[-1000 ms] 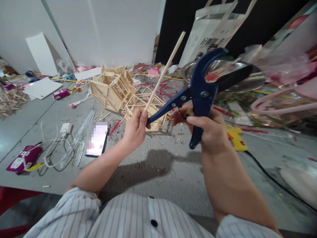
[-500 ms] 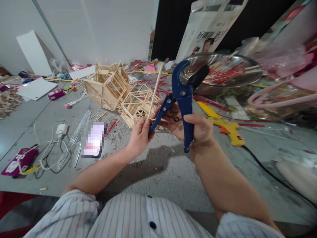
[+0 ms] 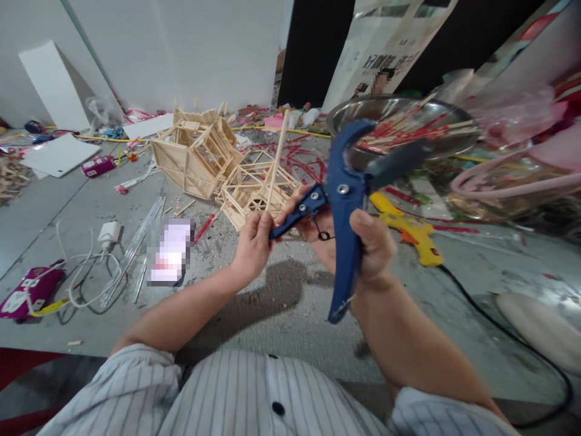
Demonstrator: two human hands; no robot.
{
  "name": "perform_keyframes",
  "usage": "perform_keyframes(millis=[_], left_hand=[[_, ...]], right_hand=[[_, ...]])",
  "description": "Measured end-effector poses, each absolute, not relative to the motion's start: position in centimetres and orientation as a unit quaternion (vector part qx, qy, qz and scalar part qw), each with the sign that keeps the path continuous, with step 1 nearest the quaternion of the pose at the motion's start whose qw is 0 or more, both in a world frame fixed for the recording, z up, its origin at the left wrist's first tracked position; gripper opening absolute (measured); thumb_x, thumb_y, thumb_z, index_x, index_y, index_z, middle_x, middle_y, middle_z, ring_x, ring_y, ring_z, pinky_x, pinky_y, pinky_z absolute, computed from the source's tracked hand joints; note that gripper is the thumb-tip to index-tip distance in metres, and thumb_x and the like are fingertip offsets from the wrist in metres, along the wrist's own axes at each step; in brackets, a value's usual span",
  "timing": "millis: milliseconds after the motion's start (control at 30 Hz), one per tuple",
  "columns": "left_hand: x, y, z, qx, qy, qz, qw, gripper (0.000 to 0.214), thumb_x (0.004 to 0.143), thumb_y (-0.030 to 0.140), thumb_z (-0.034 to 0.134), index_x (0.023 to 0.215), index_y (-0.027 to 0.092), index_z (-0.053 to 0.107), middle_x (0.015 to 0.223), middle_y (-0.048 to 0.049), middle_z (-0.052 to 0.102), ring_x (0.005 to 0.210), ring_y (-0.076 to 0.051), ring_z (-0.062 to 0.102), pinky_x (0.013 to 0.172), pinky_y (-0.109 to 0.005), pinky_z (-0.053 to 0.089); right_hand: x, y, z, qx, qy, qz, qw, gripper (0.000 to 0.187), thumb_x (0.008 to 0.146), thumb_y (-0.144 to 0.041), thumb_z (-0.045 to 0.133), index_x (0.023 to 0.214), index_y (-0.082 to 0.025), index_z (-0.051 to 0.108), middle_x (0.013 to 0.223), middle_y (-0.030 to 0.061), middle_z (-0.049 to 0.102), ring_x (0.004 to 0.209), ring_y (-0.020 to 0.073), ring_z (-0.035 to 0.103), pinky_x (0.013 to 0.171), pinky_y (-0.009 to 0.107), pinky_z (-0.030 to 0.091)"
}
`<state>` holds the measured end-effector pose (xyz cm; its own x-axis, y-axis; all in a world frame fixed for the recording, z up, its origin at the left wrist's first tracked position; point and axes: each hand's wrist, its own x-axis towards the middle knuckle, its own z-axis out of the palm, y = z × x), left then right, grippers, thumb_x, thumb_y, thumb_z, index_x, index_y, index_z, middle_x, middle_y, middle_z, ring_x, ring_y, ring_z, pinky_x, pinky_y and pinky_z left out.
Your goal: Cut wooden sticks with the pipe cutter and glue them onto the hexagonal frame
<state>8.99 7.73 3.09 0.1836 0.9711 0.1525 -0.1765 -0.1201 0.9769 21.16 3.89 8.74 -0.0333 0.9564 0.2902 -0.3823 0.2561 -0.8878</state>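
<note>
My right hand (image 3: 372, 242) is wrapped around a blue pipe cutter (image 3: 347, 218), its thumb over the thick handle. The cutter's jaws are spread, with the dark blade (image 3: 399, 163) swung out to the right and a spring between the handles. Pinched upright between the thumb and fingers of my left hand (image 3: 254, 245) is a thin wooden stick (image 3: 278, 160). That hand also meets the end of the cutter's slim handle. Behind the stick, a stick-built wooden frame (image 3: 254, 181) lies on the table, touching a larger wooden model house (image 3: 195, 154).
A yellow glue gun (image 3: 411, 230) with a black cord lies to the right. Behind it stands a metal bowl (image 3: 338, 112) of red-and-pale sticks. On the left are a phone (image 3: 171, 251), clear glue sticks (image 3: 136, 251), a white charger (image 3: 109, 233) and a purple packet (image 3: 34, 290).
The pipe cutter has opened wider and tilted, its blade swinging right and its thick handle dropping lower. My left hand has shifted slightly left with the stick.
</note>
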Motion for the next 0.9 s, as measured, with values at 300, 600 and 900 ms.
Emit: perform_keyframes(millis=[300, 600, 900], left_hand=[[9.1, 4.3, 4.8, 0.611, 0.312, 0.471, 0.555, 0.043, 0.089, 0.059, 0.039, 0.078, 0.019, 0.047, 0.069, -0.0005, 0.058, 0.059, -0.009, 0.054, 0.059, -0.023, 0.046], [9.1, 4.9, 5.5, 0.5, 0.365, 0.471, 0.628, 0.04, 0.087, 0.058, 0.045, 0.072, 0.022, 0.034, 0.043, 0.0111, 0.04, 0.029, -0.003, 0.032, 0.027, -0.014, 0.02], [6.8, 7.8, 7.3, 0.493, 0.269, 0.369, 0.74, 0.037, 0.082, 0.055, 0.055, 0.076, 0.022, 0.041, 0.038, 0.0101, 0.042, 0.025, -0.004, 0.029, 0.026, -0.014, 0.015]], right_hand=[[21.3, 5.4, 6.2, -0.441, -0.443, 0.279, 0.729, 0.035, 0.076, -0.052, 0.061, 0.102, -0.033, 0.047, 0.099, 0.0023, 0.053, 0.093, 0.0191, 0.058, 0.082, 0.036, 0.048], [22.4, 6.4, 5.6, -0.435, -0.56, 0.257, 0.656, 0.049, 0.074, -0.073, 0.051, 0.097, -0.03, 0.049, 0.089, 0.0018, 0.056, 0.085, 0.0184, 0.058, 0.074, 0.034, 0.05], [27.6, 6.6, 6.8, -0.261, -0.594, 0.6, 0.468, 0.038, 0.063, -0.054, 0.073, 0.076, -0.021, 0.062, 0.065, 0.0005, 0.064, 0.037, 0.0108, 0.05, 0.028, 0.022, 0.034]])
